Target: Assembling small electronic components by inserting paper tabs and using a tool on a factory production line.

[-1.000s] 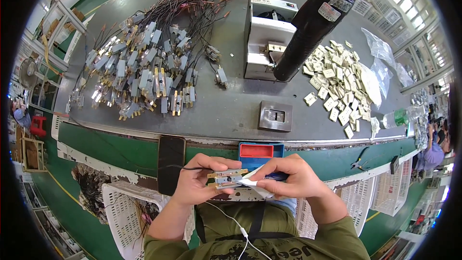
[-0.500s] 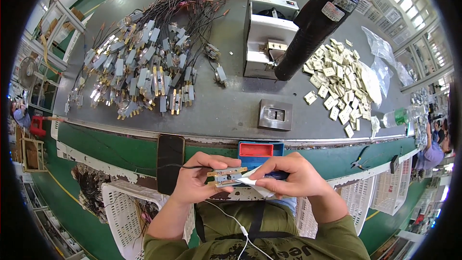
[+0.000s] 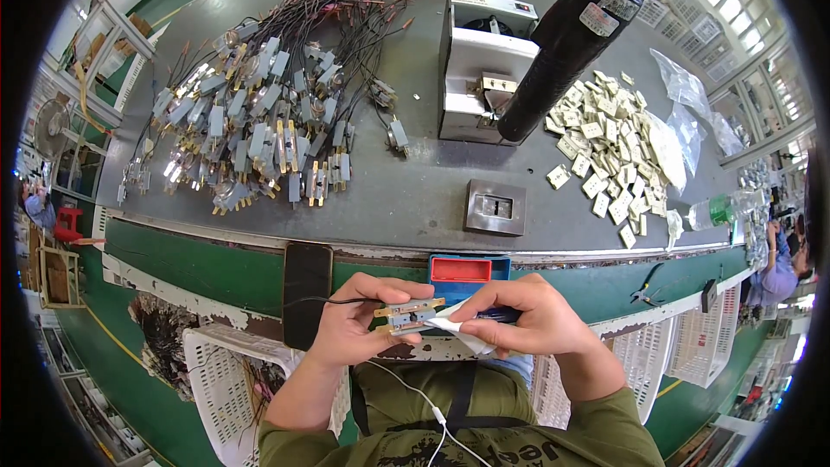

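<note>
Between the thumb and fingers of my left hand [image 3: 356, 320] is a small grey electrical part [image 3: 410, 317] with brass-coloured terminals. A black wire [image 3: 318, 299] runs from it to the left, across a dark phone-like slab [image 3: 307, 281]. My right hand [image 3: 538, 318] is closed on a folded white cloth or paper [image 3: 462, 329], whose tip touches the right end of the part. A dark blue, handle-like thing [image 3: 500, 315] also lies in the right hand; its working end is hidden. Both hands are over my lap, in front of the table edge.
A heap of wired grey parts [image 3: 259, 125] covers the table's left. At centre stand a metal machine [image 3: 467, 69], a black cylinder [image 3: 571, 52] and a steel block [image 3: 494, 207]. Cream plates [image 3: 605, 138] are piled right. A blue tray with a red box [image 3: 460, 270] and pliers [image 3: 646, 287] sit nearer.
Both hands stay almost in place, the cloth still against the grey part. At the far left, the wire's loose end has dropped slightly lower.
</note>
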`<state>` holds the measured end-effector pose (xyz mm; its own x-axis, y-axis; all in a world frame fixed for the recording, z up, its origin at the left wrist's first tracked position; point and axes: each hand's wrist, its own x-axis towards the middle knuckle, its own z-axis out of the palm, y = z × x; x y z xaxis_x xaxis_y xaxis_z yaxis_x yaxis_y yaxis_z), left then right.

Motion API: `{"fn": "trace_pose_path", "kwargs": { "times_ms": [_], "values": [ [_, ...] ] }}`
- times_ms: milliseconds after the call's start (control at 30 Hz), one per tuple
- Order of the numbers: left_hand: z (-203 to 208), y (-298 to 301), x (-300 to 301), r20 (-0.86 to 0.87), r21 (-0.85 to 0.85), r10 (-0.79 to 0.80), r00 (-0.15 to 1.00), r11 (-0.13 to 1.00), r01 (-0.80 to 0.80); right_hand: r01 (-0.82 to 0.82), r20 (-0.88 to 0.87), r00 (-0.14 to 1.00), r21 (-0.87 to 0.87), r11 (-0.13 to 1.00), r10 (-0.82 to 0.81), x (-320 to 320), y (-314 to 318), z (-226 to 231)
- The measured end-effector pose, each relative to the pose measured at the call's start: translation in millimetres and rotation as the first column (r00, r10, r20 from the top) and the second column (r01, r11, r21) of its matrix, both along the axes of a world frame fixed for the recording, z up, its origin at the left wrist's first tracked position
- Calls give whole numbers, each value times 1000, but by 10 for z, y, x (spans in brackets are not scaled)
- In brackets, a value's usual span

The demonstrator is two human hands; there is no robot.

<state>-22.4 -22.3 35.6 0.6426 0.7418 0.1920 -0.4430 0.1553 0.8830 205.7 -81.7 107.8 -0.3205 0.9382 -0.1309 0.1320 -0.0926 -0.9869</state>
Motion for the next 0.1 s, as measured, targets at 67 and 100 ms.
{"fn": "trace_pose_path", "kwargs": {
  "times_ms": [67,100],
  "values": [
    [-8,3,-2,5,4,-3,1000,1000,3,14,1,1000,14,1000,-14,0,1,-7],
    [-10,5,-5,10,8,-8,1000,1000,8,14,1,1000,14,1000,-14,0,1,-6]
  ]
}}
